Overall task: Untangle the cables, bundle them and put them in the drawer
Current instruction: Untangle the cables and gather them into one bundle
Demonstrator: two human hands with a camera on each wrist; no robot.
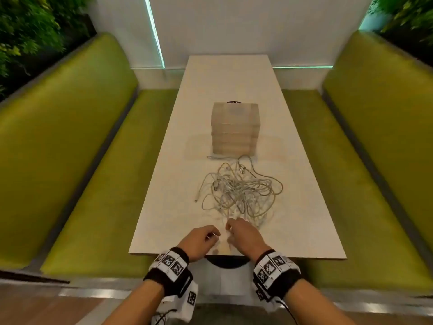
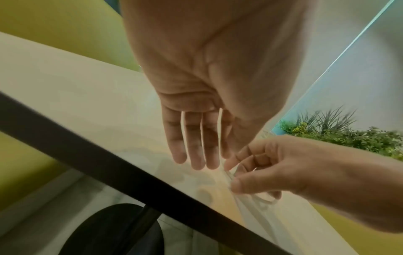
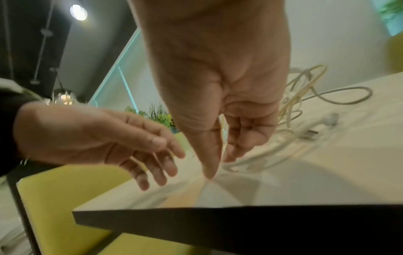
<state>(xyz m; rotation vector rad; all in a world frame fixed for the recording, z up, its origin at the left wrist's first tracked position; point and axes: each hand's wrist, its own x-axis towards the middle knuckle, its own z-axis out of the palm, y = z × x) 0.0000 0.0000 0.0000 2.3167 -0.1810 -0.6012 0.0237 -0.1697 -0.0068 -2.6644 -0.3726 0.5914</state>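
Note:
A tangle of white cables (image 1: 241, 191) lies on the pale table (image 1: 164, 207), just in front of a translucent drawer unit (image 1: 235, 127) whose drawers are closed. Both hands work at the pile's near end, close to the table's front edge. My right hand (image 1: 230, 227) pinches a white cable strand (image 2: 265, 200) between thumb and forefinger. My left hand (image 1: 214, 234) sits beside it, fingers mostly straight, thumb against the forefinger with a thin strand running between them. In the right wrist view, loops of the cables (image 3: 305, 96) and a plug (image 3: 314, 132) lie beyond the fingers.
Green upholstered benches (image 1: 70, 160) (image 1: 375, 160) flank the narrow table on both sides. A white wall closes the far end. The table's dark front edge (image 3: 240, 222) is right under my wrists. Bare tabletop lies left of the pile.

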